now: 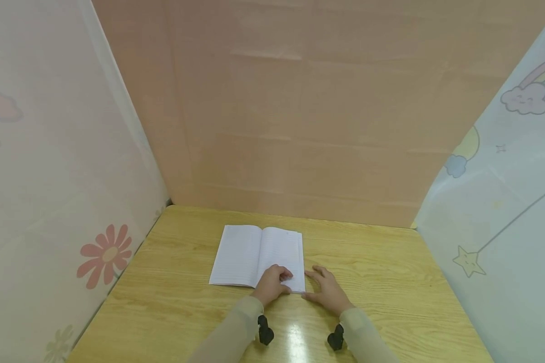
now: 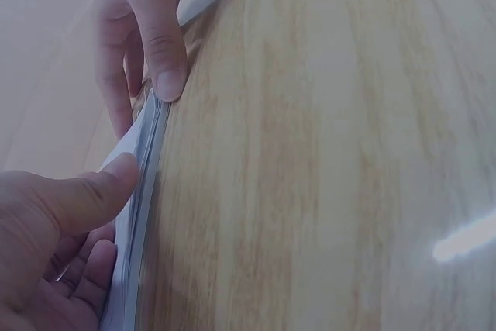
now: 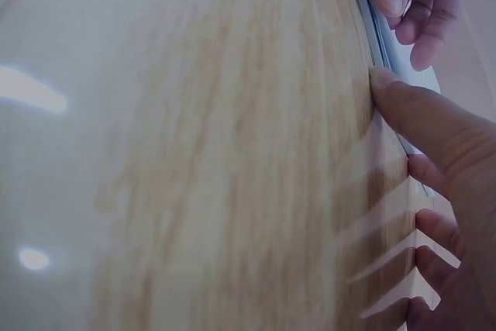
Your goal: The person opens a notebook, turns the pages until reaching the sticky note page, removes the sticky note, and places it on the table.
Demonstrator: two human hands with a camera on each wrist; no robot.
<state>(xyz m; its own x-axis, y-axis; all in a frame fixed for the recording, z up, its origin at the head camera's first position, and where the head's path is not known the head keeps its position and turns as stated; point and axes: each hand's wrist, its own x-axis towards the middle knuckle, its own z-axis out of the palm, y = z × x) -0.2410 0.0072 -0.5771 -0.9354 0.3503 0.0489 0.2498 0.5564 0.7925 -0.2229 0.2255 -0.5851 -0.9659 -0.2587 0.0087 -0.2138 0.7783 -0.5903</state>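
Observation:
An open notebook (image 1: 236, 254) with lined white pages lies flat on the wooden table. My left hand (image 1: 270, 285) is over the lower part of its right page, fingers loosely bent, with a gap between thumb and index finger. In the left wrist view, the left thumb (image 2: 108, 187) lies by the edge of the page stack (image 2: 147, 168). At the lower right corner, my right hand (image 1: 329, 292) touches the notebook with its thumb (image 3: 411, 106). The other right fingers are spread out along the notebook's right side.
The table (image 1: 163, 262) has light wood grain and a bright glare spot near the front. A tan sheet (image 1: 290, 111) stands behind it. Pale printed panels with a flower (image 1: 109, 254) and a star (image 1: 469, 261) border the left and right sides.

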